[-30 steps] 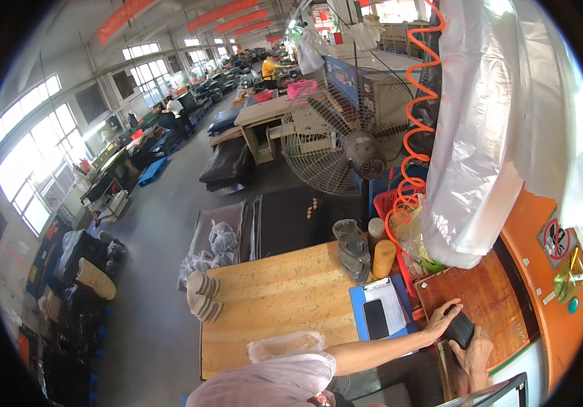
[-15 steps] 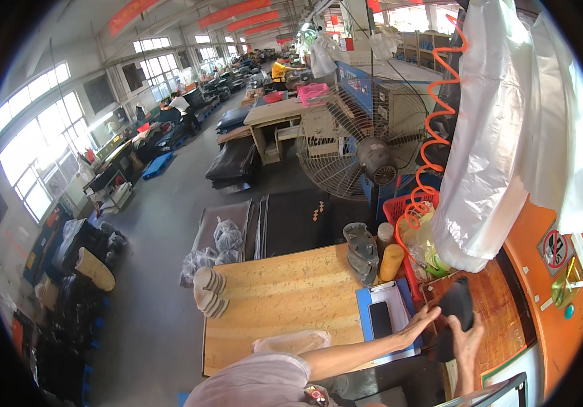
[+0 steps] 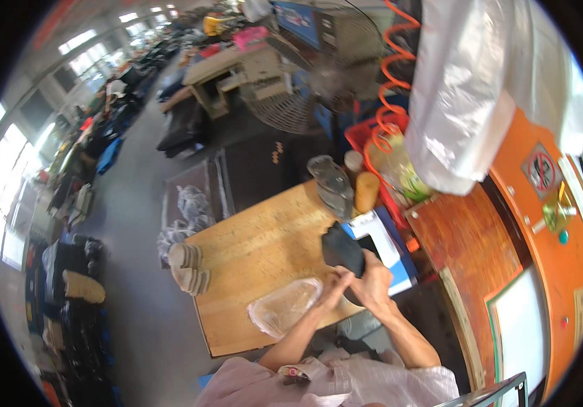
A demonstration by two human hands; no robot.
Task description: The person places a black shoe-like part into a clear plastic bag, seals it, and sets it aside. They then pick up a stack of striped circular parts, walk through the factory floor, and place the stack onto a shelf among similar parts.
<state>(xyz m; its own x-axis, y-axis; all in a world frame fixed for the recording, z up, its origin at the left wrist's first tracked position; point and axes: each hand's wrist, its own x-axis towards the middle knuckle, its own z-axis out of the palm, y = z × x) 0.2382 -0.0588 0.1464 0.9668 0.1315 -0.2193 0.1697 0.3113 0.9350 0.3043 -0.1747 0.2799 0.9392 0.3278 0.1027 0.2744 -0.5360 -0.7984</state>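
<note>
Fingers (image 3: 371, 263): right hand (image 3: 375, 283) grips black piece (image 3: 343, 249); left hand (image 3: 331, 292) alongside, grip unclear; likely repositioning step; next needs steady hold.

You are facing a pale wooden tabletop (image 3: 257, 241), its surface showing dark scuffs. At its left edge, grey curved pieces (image 3: 188, 268) are standing in stacks; on the side nearest you, a clear plastic tray (image 3: 284, 305) is lying flat. Toward the far right corner, dark grey moulded pieces (image 3: 332, 186) are resting, and a blue clipboard (image 3: 400, 284) is lying along the right side.
</note>
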